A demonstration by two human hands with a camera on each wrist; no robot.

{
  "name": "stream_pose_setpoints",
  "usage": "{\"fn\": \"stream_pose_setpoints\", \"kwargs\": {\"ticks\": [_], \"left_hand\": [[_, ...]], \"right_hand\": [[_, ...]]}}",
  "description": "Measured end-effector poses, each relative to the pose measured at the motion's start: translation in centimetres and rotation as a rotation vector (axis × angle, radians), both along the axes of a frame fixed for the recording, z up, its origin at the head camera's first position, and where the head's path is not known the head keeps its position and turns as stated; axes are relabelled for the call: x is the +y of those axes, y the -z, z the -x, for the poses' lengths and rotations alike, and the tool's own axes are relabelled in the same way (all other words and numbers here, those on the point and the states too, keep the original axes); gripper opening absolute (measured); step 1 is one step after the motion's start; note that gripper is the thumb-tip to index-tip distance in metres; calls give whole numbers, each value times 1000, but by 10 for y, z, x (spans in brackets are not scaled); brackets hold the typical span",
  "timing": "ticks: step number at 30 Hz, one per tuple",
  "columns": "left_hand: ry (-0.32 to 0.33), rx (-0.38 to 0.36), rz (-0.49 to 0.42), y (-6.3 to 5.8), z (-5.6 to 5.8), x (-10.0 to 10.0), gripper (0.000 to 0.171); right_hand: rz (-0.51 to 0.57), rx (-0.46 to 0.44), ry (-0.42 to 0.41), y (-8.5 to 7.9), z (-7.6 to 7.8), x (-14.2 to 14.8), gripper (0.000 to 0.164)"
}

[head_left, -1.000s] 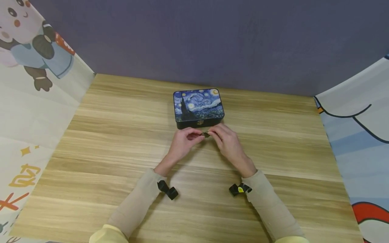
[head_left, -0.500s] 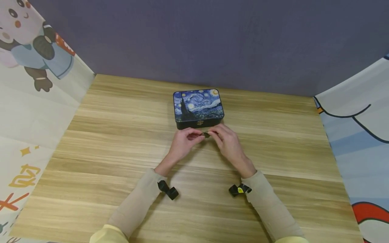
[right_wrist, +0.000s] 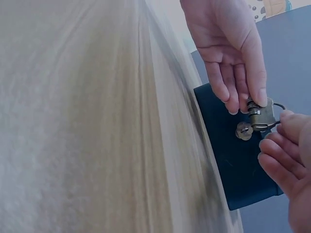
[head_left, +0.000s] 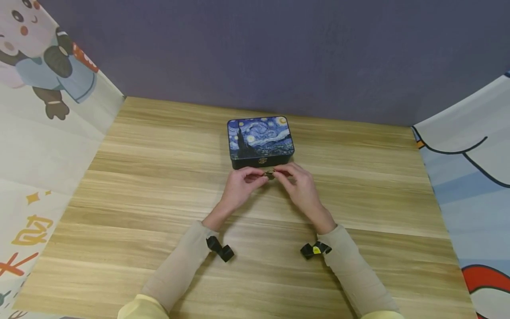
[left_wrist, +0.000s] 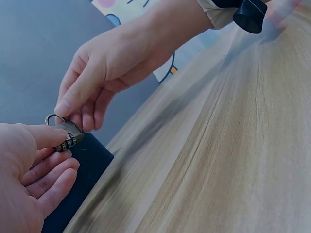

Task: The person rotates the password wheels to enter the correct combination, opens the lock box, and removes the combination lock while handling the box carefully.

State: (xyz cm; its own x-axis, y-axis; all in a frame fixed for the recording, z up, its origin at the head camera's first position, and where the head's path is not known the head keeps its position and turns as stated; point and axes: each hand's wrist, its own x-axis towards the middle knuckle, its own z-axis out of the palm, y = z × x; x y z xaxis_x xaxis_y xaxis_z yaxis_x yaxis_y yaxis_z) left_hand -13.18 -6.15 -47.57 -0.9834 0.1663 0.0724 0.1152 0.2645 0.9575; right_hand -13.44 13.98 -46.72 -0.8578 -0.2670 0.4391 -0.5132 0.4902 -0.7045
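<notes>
A small bronze combination padlock (right_wrist: 264, 116) with number dials is held between both hands, just in front of a tin box (head_left: 260, 137) with a starry night painting on its lid. My left hand (head_left: 239, 186) pinches the padlock's body, thumb over the dials (left_wrist: 70, 141). With thumb and fingertips, my right hand (head_left: 300, 188) pinches the padlock at its looped shackle (left_wrist: 51, 118). Whether the shackle is released from the body I cannot tell. The box is closed, and its metal clasp (right_wrist: 244, 130) shows on the dark front, right behind the padlock.
The box stands on a wood-grain table (head_left: 159, 177), near the dark back wall (head_left: 263, 53). Printed cartoon panels flank the table on the left (head_left: 48, 146) and right (head_left: 474, 177). Black camera straps (head_left: 220, 249) sit on both wrists.
Both hands stay almost in place. The right fingertips have shifted slightly, and a little more of the padlock shows between the hands. The box has not moved.
</notes>
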Motion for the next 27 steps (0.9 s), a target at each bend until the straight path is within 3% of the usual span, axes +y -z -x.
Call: {"fn": "stream_pose_setpoints", "kwargs": {"ticks": [15, 27], "left_hand": [[-12, -16, -38, -4, -1, -1, 20], [-13, -10, -48, -2, 0, 1, 21]], "right_hand": [[51, -220, 13, 6, -2, 1, 23], [154, -301, 24, 10, -5, -3, 22]]}}
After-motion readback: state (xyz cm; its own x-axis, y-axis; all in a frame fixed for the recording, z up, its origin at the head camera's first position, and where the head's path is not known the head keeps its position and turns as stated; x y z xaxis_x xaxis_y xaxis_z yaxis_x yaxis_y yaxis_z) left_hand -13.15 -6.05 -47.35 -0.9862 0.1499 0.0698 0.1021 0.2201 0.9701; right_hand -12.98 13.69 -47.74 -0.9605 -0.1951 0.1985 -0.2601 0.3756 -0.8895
